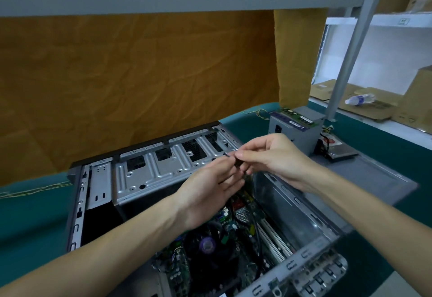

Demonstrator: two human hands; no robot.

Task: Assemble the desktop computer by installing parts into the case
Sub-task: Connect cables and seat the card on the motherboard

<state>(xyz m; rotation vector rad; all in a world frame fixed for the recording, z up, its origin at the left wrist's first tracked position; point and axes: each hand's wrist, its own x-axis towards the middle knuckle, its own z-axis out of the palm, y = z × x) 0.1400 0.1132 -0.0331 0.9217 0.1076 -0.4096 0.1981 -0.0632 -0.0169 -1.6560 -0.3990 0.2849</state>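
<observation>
An open desktop case (149, 170) lies on its side on the green table, its motherboard and black CPU fan (210, 250) showing inside. Above the case's middle, my left hand (210, 191) and my right hand (273, 156) meet. Together they pinch a small black cable connector (238, 163) between their fingertips; its black cable (256, 224) runs down into the case. A grey power supply (294, 130) with memory sticks (297, 116) on top stands behind the case on the right. A hard drive (339, 150) lies beside it.
An orange cloth (140, 74) hangs behind the table. A grey case side panel (374, 180) lies to the right of the case. Cardboard boxes and a plastic bottle (360, 99) sit on the shelf at the far right, behind a grey metal post (350, 46).
</observation>
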